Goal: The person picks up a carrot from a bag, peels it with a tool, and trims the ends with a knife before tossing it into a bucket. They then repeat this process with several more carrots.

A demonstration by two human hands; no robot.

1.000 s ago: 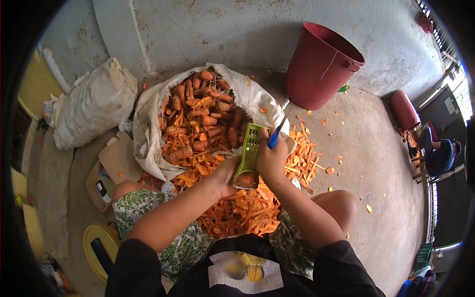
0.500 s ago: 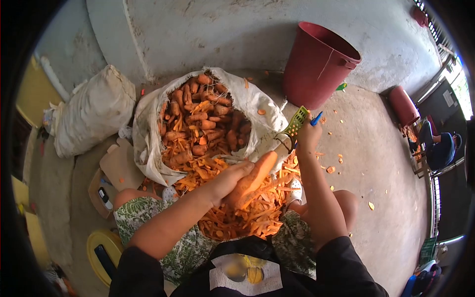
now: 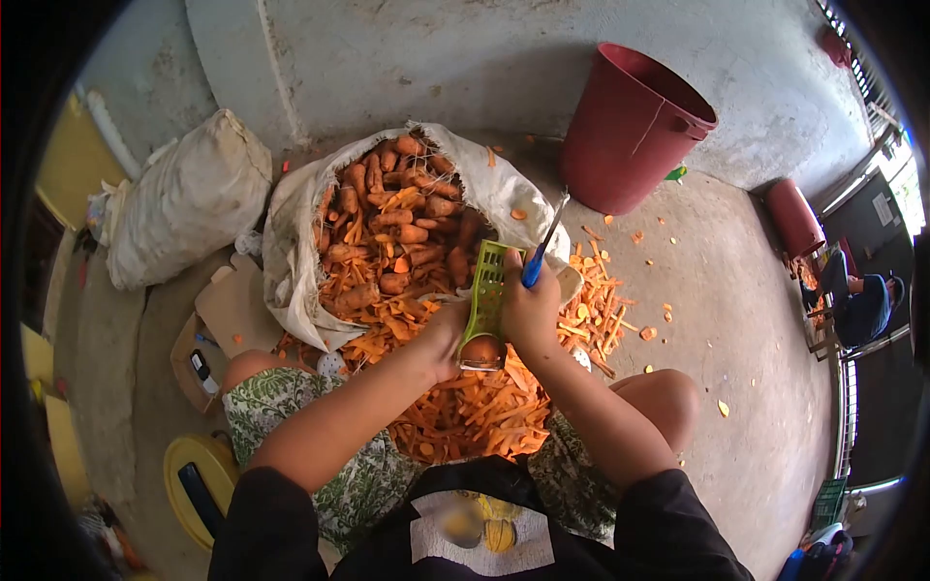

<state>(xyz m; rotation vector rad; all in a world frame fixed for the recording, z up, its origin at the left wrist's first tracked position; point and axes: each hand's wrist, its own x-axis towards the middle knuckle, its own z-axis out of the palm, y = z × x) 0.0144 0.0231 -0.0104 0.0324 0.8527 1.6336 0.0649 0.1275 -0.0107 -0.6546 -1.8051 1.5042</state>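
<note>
My left hand (image 3: 444, 339) is closed around a carrot (image 3: 481, 350), which is mostly hidden behind a green peeler (image 3: 487, 290) and shows through the opening near its blade. My right hand (image 3: 532, 305) grips the peeler, its blade end toward me over the carrot. Tucked in the same hand is a knife with a blue handle (image 3: 532, 267), its thin blade pointing up and away. Below both hands lies a heap of orange carrot peelings (image 3: 475, 416) between my legs. Just beyond stands an open white sack (image 3: 291, 281) full of carrots (image 3: 392, 218).
A tall red bin (image 3: 630, 136) stands by the wall. At left are a closed white sack (image 3: 189, 203), an opened cardboard box (image 3: 237, 310) and a yellow lid (image 3: 184, 465) with a phone (image 3: 201, 504). Another person (image 3: 865, 302) sits far right. Scraps dot the floor.
My right hand has swung inward and down from beside the sack, bringing peeler and knife over the carrot. The carrot, in plain view before, is now mostly covered by the peeler.
</note>
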